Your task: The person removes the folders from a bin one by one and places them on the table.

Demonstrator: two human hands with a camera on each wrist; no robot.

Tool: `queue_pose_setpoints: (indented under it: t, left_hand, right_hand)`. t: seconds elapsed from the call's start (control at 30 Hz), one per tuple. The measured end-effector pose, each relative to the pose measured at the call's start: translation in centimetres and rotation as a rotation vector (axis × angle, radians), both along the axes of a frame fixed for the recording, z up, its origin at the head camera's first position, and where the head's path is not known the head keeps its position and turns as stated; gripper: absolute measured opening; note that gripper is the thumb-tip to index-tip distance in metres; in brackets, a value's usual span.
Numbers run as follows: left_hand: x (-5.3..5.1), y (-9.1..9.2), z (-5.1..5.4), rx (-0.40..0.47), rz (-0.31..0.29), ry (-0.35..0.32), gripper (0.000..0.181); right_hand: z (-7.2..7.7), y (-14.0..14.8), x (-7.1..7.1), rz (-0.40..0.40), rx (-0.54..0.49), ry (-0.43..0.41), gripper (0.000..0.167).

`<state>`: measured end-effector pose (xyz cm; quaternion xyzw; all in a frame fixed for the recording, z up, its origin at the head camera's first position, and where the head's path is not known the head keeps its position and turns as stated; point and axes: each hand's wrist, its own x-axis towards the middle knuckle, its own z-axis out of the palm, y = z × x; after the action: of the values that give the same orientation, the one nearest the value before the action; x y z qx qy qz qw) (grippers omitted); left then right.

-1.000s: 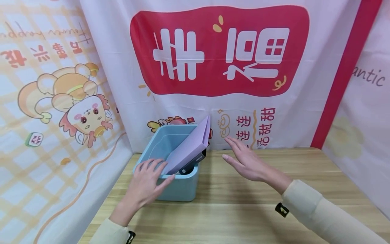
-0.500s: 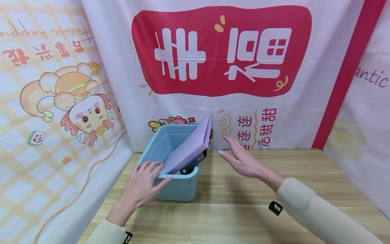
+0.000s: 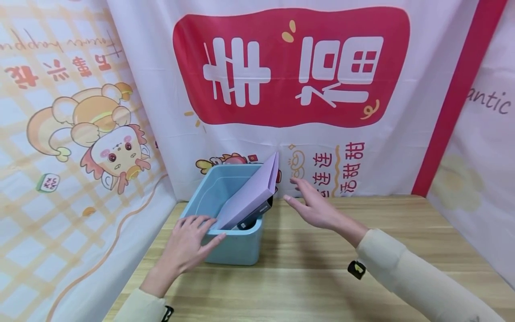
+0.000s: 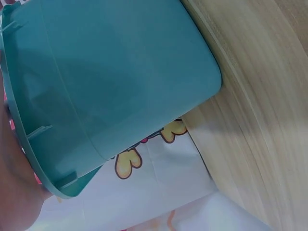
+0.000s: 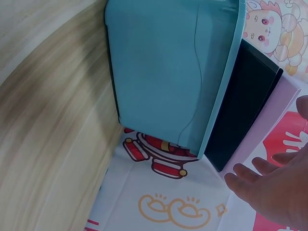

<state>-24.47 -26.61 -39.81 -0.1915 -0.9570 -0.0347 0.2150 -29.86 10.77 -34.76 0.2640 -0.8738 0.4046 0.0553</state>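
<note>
A light blue plastic bin (image 3: 237, 248) stands on the table. A lilac folder (image 3: 247, 197) leans in it, its upper end sticking out past the right rim. Under the folder lies a dark, flat, box-like item (image 3: 261, 209), also seen as a dark panel (image 5: 245, 103) in the right wrist view. My left hand (image 3: 189, 243) rests at the bin's near left rim, fingers spread over the edge; their tips are partly hidden. To the right of the folder, my right hand (image 3: 315, 208) hovers with fingers extended and thumb apart, holding nothing. In the right wrist view its fingertips appear close to the folder's edge.
A wood-grain table (image 3: 322, 277) spreads in front and to the right of the bin. Printed cloth (image 3: 289, 134) hangs right behind the bin, and another patterned cloth (image 3: 96, 179) closes off the left side.
My right hand has moved left, nearer to the folder. My left hand has shifted slightly left along the rim. The bin and its contents have not visibly moved.
</note>
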Motion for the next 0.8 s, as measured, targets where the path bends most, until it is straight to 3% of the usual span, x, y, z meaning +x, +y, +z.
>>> queue_pose_setpoints:
  t: [0.8]
  left_hand:
    - [-0.4,-0.3,-0.8,0.009,-0.011,0.04,0.067]
  right_hand:
    - [1.0,-1.6,-2.0,0.058,-0.115,-0.136,0.063]
